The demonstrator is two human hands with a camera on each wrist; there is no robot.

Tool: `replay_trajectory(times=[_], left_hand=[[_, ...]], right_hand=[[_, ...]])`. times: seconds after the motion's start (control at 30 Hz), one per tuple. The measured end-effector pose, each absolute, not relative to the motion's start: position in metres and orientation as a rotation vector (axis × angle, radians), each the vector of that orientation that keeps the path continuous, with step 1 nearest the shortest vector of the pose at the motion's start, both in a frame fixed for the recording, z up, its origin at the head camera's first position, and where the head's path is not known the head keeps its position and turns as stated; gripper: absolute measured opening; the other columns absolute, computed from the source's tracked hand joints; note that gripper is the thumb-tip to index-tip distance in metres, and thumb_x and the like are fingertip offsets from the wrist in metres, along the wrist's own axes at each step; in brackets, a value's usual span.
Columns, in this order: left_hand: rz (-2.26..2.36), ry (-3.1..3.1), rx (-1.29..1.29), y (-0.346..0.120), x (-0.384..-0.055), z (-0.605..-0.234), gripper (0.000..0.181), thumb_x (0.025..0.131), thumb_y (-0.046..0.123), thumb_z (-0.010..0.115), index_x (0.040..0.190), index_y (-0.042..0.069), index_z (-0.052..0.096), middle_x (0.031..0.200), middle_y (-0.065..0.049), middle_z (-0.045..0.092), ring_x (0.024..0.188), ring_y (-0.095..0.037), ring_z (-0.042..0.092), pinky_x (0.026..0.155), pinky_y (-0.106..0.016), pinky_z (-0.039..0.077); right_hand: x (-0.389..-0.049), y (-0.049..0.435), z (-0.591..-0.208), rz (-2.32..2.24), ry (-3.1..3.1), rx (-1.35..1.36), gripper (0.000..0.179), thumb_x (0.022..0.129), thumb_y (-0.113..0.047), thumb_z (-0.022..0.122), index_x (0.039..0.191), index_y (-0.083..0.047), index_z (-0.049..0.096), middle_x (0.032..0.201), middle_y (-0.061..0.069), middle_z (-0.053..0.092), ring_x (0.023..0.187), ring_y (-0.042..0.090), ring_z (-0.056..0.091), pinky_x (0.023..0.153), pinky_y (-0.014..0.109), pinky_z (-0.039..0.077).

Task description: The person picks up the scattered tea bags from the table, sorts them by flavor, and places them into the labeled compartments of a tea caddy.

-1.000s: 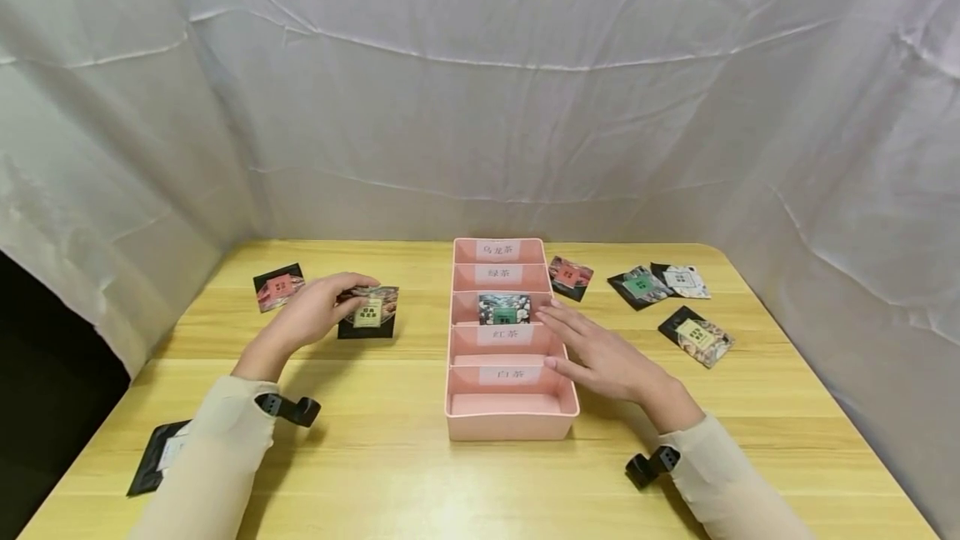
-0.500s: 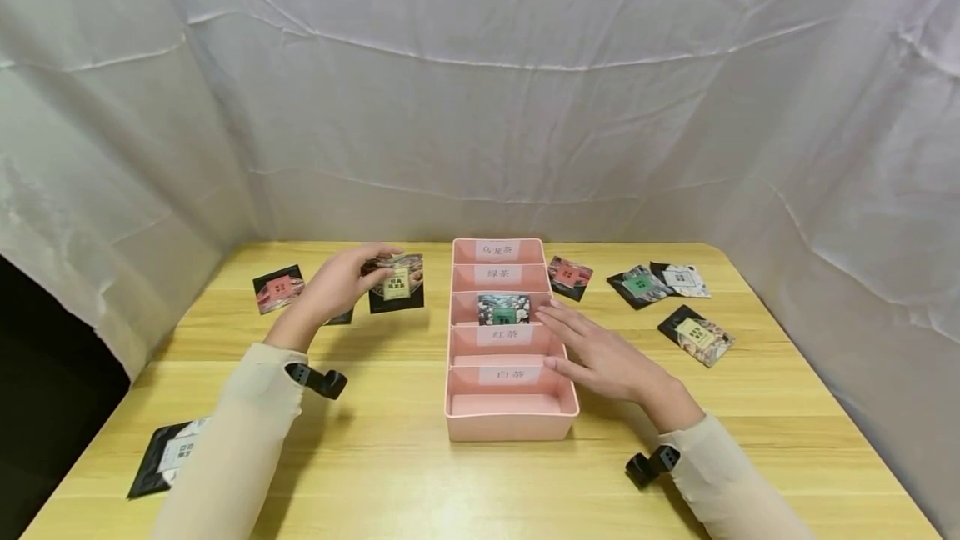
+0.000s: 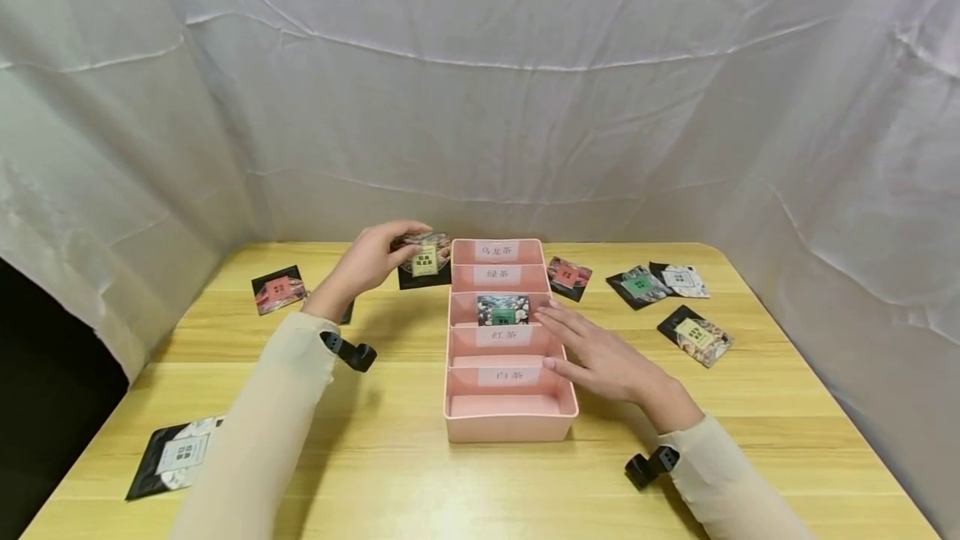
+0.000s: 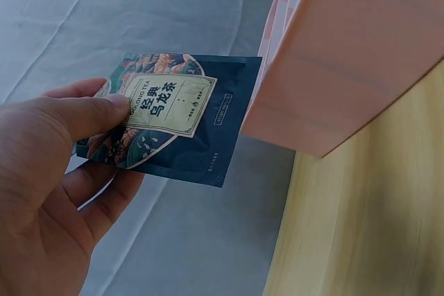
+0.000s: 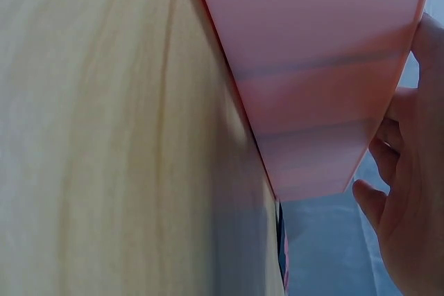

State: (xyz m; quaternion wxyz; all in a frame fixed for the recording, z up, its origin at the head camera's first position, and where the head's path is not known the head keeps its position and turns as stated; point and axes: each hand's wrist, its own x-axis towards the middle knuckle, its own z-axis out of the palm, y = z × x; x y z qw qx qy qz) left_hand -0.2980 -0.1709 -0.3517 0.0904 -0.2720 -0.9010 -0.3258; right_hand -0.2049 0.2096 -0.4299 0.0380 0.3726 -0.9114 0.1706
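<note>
My left hand (image 3: 367, 261) pinches a dark oolong tea sachet (image 4: 201, 123) with a pale yellow label, thumb on its printed face. The sachet is held up by the back left corner of a pink divided box (image 3: 510, 429), outside its compartments. Several compartments carry white paper labels with Chinese characters. One tea sachet with a green label (image 3: 502, 309) stands in the middle compartment. My right hand (image 3: 607, 361) lies at the box's right rim, fingers extended and touching the edge; the right wrist view shows it beside the pink side wall (image 5: 319, 95).
Left of the box lie a red-label sachet (image 3: 278, 290), a white-label sachet (image 3: 180, 455) partly behind my sleeve, and a dark sachet (image 3: 347, 312) mostly under my wrist. To the right are sachets with red (image 3: 568, 276), green (image 3: 639, 285), white (image 3: 681, 278) and yellow (image 3: 696, 334) labels.
My left hand has carried the oolong tea sachet rightward and toward the back, up to the box, uncovering part of a dark sachet on the table. The right hand has stayed at the rim.
</note>
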Motion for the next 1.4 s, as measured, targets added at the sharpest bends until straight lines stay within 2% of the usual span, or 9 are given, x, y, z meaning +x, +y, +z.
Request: replay_trajectory(times=[0.13, 0.4, 0.63, 1.1, 1.4], left_hand=[[-0.982, -2.673, -0.799, -0.162, -0.307, -0.350, 0.036, 0.098, 0.018, 0.061, 0.134, 0.014, 0.060, 0.114, -0.006, 0.067, 0.087, -0.020, 0.063, 0.081, -0.043, 0.050], [-1.031, -2.673, -0.778, -0.143, -0.323, -0.348, 0.035, 0.098, 0.019, 0.062, 0.133, 0.013, 0.060, 0.129, -0.008, 0.062, 0.112, -0.026, 0.060, 0.097, -0.044, 0.047], [-1.110, -2.674, -0.737, -0.130, -0.334, -0.352, 0.034, 0.099, 0.017, 0.060, 0.132, 0.013, 0.059, 0.127, -0.009, 0.062, 0.105, -0.025, 0.060, 0.088, -0.042, 0.050], [-1.164, -2.642, -0.701, -0.110, -0.351, -0.359, 0.032, 0.098, 0.014, 0.061, 0.130, 0.010, 0.060, 0.124, -0.011, 0.063, 0.110, -0.027, 0.060, 0.094, -0.041, 0.049], [-1.242, -2.624, -0.677, -0.097, -0.361, -0.362, 0.024, 0.098, 0.014, 0.061, 0.122, 0.009, 0.061, 0.115, -0.009, 0.064, 0.098, -0.024, 0.061, 0.083, -0.038, 0.051]], right_hand=[[-0.205, 0.210, -0.429, 0.526, -2.807, 1.140, 0.068, 0.100, -0.048, 0.048, 0.156, -0.015, 0.027, 0.161, 0.006, 0.021, 0.147, 0.026, 0.019, 0.112, 0.054, 0.030], [-0.206, 0.211, -0.430, 0.522, -2.804, 1.149, 0.068, 0.100, -0.048, 0.048, 0.156, -0.014, 0.027, 0.162, 0.005, 0.021, 0.147, 0.025, 0.018, 0.113, 0.052, 0.028], [-0.206, 0.211, -0.430, 0.523, -2.792, 1.158, 0.068, 0.101, -0.048, 0.047, 0.156, -0.015, 0.027, 0.162, 0.005, 0.020, 0.147, 0.024, 0.017, 0.114, 0.052, 0.028], [-0.205, 0.210, -0.429, 0.522, -2.786, 1.162, 0.068, 0.101, -0.048, 0.047, 0.156, -0.015, 0.027, 0.162, 0.004, 0.020, 0.147, 0.024, 0.017, 0.114, 0.051, 0.027], [-0.203, 0.209, -0.428, 0.529, -2.806, 1.158, 0.068, 0.100, -0.048, 0.048, 0.156, -0.015, 0.026, 0.162, 0.005, 0.020, 0.147, 0.024, 0.017, 0.113, 0.052, 0.029]])
